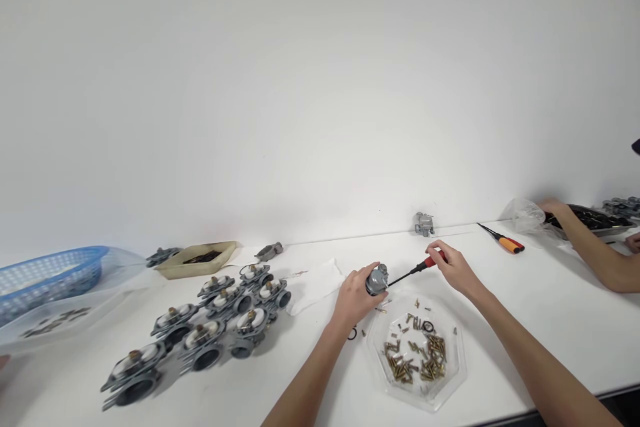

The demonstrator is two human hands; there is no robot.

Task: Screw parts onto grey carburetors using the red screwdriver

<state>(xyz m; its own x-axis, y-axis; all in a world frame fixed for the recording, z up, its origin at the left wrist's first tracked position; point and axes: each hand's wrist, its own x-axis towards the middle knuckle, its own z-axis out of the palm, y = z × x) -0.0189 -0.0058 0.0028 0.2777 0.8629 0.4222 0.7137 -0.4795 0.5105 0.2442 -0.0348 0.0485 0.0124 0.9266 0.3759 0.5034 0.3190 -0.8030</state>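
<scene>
My left hand (356, 295) is closed round a small grey metal carburetor part (377, 278), held just above the white table (550, 300). My right hand (453, 267) grips the red handle of a screwdriver (419, 268). Its dark shaft points left and its tip meets the part. Below both hands sits a clear hexagonal dish (453, 373) with several small brass screws and a black ring.
Several grey carburetor bodies (200, 330) lie in rows at left. A blue basket (45, 277), a clear tray (55, 323) and a beige tray (197, 259) stand at the far left. Another person's arm (595, 250) reaches over a black tray at right, near an orange screwdriver (505, 241).
</scene>
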